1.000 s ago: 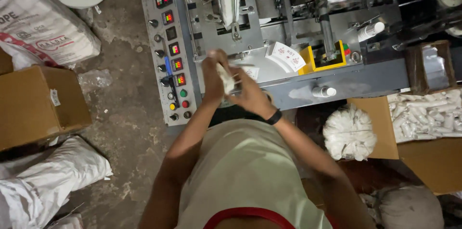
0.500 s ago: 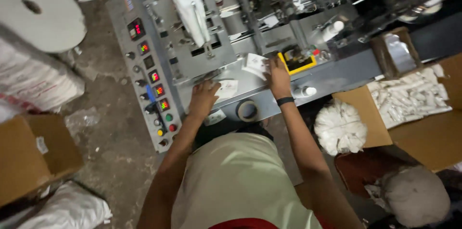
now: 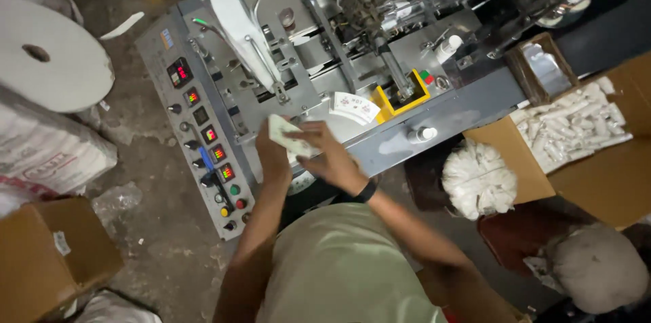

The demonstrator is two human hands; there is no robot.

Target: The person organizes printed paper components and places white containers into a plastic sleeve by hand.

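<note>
At the far left a large white paper roll lay flat beside printed white sacks, with a brown cardboard box on the floor below them. Next came the grey control panel of the machine, set with small red displays and coloured buttons.

Just right of the panel, the left hand was raised in front of the machine's edge, its fingers closed on a small stack of pale flat paper pieces. The stack stuck out above and to the right of those fingers, tilted, its lower end reaching toward the right hand. The right hand touched the stack's lower edge, fingers curled around it; how firmly they pinched could not be told. A dark band sat on that wrist.

Beyond the hands, a fanned set of printed white blanks lay on the machine beside a yellow holder. Farther right, a white bundle sat just beside an open cardboard box filled with white wrapped pieces.
</note>
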